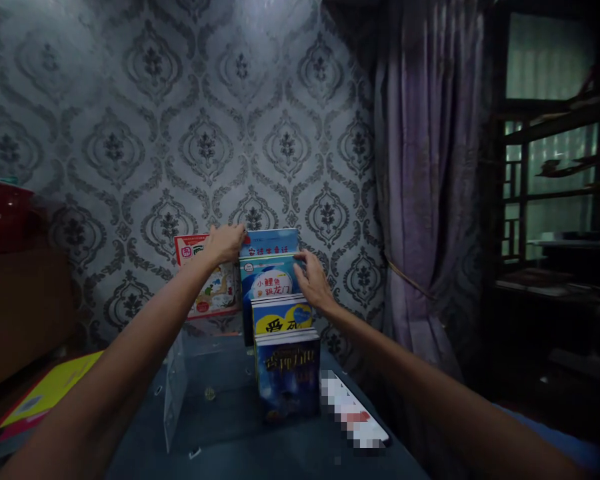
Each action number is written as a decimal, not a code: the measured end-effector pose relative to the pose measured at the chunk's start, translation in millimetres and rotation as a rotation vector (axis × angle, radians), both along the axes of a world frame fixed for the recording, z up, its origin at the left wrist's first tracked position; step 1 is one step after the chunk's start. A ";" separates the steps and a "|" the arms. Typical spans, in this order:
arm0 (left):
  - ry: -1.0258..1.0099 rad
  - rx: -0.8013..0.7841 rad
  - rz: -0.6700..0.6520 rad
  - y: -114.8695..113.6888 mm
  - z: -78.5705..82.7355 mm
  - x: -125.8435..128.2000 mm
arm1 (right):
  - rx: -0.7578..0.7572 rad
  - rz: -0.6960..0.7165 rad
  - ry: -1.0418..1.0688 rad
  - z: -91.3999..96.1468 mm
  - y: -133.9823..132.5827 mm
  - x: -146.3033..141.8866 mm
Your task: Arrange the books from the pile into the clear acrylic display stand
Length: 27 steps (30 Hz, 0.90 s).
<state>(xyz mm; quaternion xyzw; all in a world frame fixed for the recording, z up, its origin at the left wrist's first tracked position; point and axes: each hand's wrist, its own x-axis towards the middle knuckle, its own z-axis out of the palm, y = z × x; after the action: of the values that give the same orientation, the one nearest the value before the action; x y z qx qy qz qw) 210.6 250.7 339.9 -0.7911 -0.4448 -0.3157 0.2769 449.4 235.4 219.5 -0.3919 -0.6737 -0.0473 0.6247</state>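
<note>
A row of upright children's books [280, 320] stands on a dark table [230, 433], running from the front toward the patterned wall. My left hand [226, 243] grips the top edge of the tallest blue book [271, 241] at the back of the row. My right hand [314, 280] is closed on the right edge of the light-blue book [267, 279] just in front of it. A red-and-white picture book [207, 280] leans against the wall behind my left hand. The front book [287, 380] is dark blue.
A clear acrylic divider [174, 393] stands left of the row. Yellow and pink books [45, 397] lie at the table's left edge. A flat blurred object [353, 413] lies right of the row. A purple curtain [425, 200] hangs on the right, dark shelving [555, 200] beyond.
</note>
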 end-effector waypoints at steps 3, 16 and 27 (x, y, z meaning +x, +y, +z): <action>-0.014 -0.045 -0.011 10.5 3.0 -4.5 | -0.045 0.014 0.075 4.9 13.0 1.2; -0.009 -0.138 -0.142 44.3 17.0 -15.3 | -0.357 0.396 0.299 5.7 45.1 1.8; -0.064 -0.233 -0.264 57.0 23.2 -16.5 | -0.345 0.397 0.324 4.2 52.8 2.8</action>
<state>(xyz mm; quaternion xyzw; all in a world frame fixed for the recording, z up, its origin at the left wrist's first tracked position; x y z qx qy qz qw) 194.1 307.7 363.1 -0.8590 -0.3791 -0.3205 0.1254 452.2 288.2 223.7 -0.3553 -0.6267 0.2541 0.6453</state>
